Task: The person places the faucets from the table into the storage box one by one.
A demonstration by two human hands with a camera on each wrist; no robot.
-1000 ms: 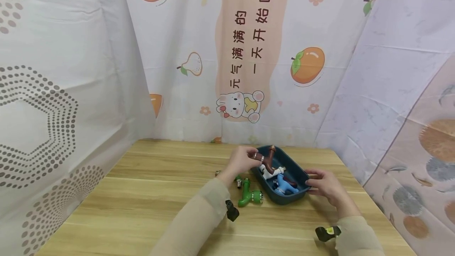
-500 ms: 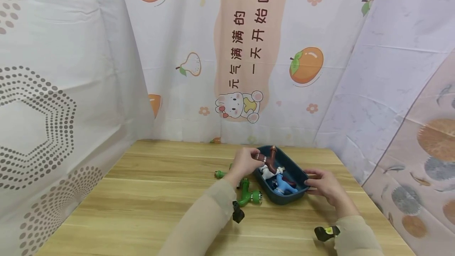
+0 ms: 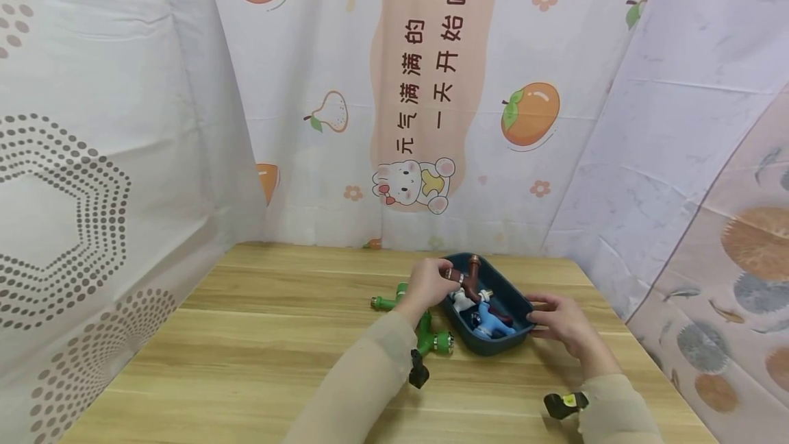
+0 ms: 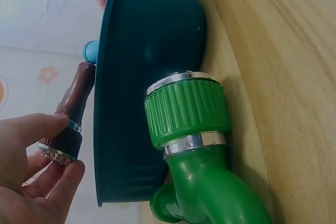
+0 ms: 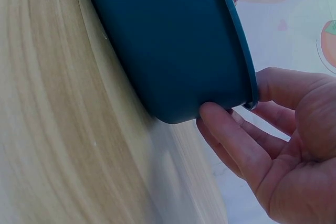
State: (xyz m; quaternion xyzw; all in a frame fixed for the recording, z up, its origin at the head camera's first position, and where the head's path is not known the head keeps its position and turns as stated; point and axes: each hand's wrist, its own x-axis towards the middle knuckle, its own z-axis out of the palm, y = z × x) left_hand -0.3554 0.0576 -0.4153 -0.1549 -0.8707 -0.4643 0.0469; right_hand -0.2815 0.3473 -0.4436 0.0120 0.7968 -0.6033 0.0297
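My left hand [image 3: 427,285] pinches the ribbed collar end of a brown tap [image 3: 471,286] between thumb and fingers, over the left side of a dark blue basin [image 3: 490,347]. In the left wrist view the brown tap [image 4: 76,95] is tilted just beyond the basin's rim. A white tap [image 3: 461,302] and a light blue tap [image 3: 492,324] lie inside, with a dark red piece partly hidden beside the blue one. My right hand [image 3: 564,321] holds the basin's right end; in the right wrist view the thumb is on its outer wall and the index finger at its rim.
Green taps [image 3: 427,342] lie on the wooden table [image 3: 296,334] left of the basin, partly covered by my left forearm. A printed curtain [image 3: 327,177] hangs behind the table, with more cloth at both sides.
My left hand has moved slightly right and down with the brown tap, further over the basin. More of the green taps behind the wrist shows. My right hand has stayed at the basin.
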